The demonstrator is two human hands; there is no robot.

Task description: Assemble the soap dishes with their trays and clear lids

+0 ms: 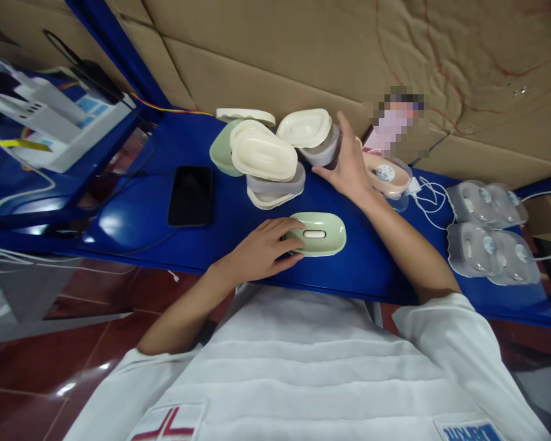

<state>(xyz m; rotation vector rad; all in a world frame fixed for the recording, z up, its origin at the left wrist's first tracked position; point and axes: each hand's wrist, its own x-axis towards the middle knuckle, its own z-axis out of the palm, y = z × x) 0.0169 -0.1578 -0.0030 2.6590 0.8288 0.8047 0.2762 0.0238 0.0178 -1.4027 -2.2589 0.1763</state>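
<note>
The left hand (272,248) has its fingers (279,229) closed over the left end of a green dish (334,231), grasping its rim, with the thumb along the near edge. The dish sits on the blue surface (371,269) in front of the person, a pale oblong piece (314,234) at its middle. The right hand (351,164) is spread, thumb and forefinger wide apart at the right side of a grey dish (325,150); whether it grips that dish I cannot tell. A cream dish (304,127) lies on top of the grey one. Just left of these is a pile: a larger cream dish (264,152) over a grey piece (284,181), with a green piece (221,147) beside it. Farther left lies a black phone (190,196). To the right of the right hand stands a labelled peach-coloured item (397,179) under a clear cover, near a white cable (436,197). Beyond are clear-covered grey cases (475,201). A power strip (87,136) lies at far left, and cardboard (266,61) rises behind.
</note>
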